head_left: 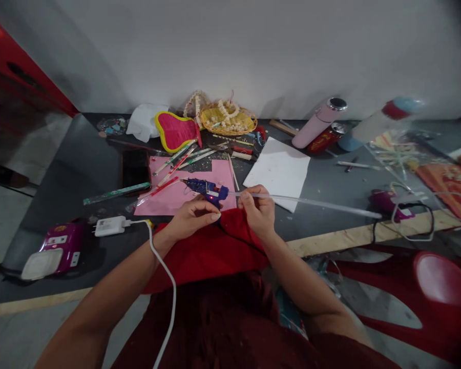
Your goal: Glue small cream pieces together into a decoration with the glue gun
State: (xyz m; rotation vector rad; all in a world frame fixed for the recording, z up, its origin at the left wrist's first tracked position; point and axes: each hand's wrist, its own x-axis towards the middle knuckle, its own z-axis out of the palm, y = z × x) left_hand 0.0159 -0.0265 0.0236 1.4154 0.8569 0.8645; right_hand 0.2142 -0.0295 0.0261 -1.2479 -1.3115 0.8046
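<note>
My left hand point(194, 219) is closed on a blue hot glue gun point(205, 188), whose nozzle points left and whose small red light is lit. A long clear glue stick point(311, 201) runs out of the gun's back end toward the right. With thumb and fingers, my right hand point(259, 207) pinches this stick a short way behind the gun. Pink foam sheet point(165, 197) lies beneath the gun on the dark table. Red cloth point(211, 256) covers the table edge below both hands.
Wrapped sticks point(176, 161), a phone point(135, 170) and white paper point(280, 169) lie around the pink sheet. Behind are a yellow basket point(230, 130) and a pink flask point(318, 123). A white charger point(110, 226) has its cable crossing my left forearm. Purple power socket point(57, 248) stands at left.
</note>
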